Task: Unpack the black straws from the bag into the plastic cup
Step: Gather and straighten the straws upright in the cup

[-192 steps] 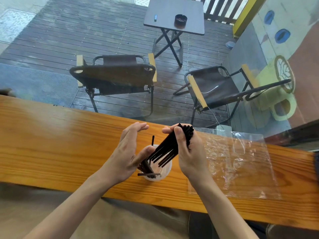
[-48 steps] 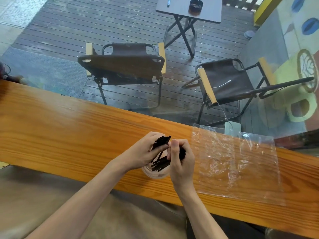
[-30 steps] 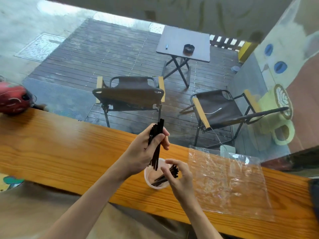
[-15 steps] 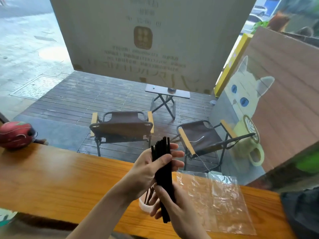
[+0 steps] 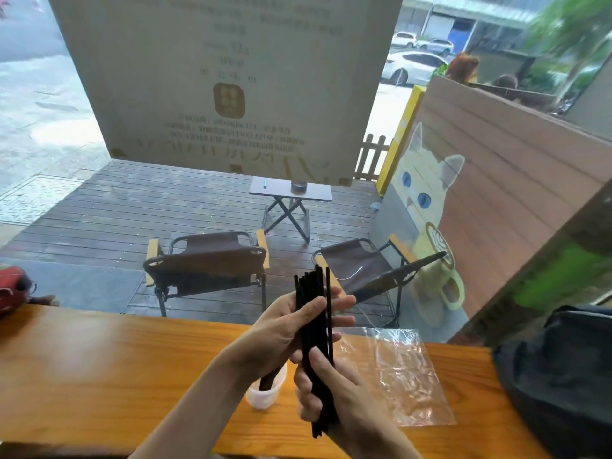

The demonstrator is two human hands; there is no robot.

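An upright bundle of black straws (image 5: pixel 314 329) is held above the wooden counter (image 5: pixel 99 369) by both hands. My left hand (image 5: pixel 281 329) grips the bundle's upper half, thumb across its front. My right hand (image 5: pixel 334 392) clasps the lower half, and the straw ends stick out below it. The white plastic cup (image 5: pixel 265 390) stands on the counter just under my left wrist, with a few black straws leaning inside it. The clear plastic bag (image 5: pixel 400 376) lies flat on the counter to the right of my hands.
A dark bag (image 5: pixel 563 376) sits on the counter's right end. A red object (image 5: pixel 13 289) rests at the far left. Beyond the window are two folding chairs (image 5: pixel 208 263) and a small table (image 5: pixel 291 193) on a wet deck.
My view has tilted up from the counter. Both hands took straws out of the cup and gathered them into one upright bundle, raised above the cup.
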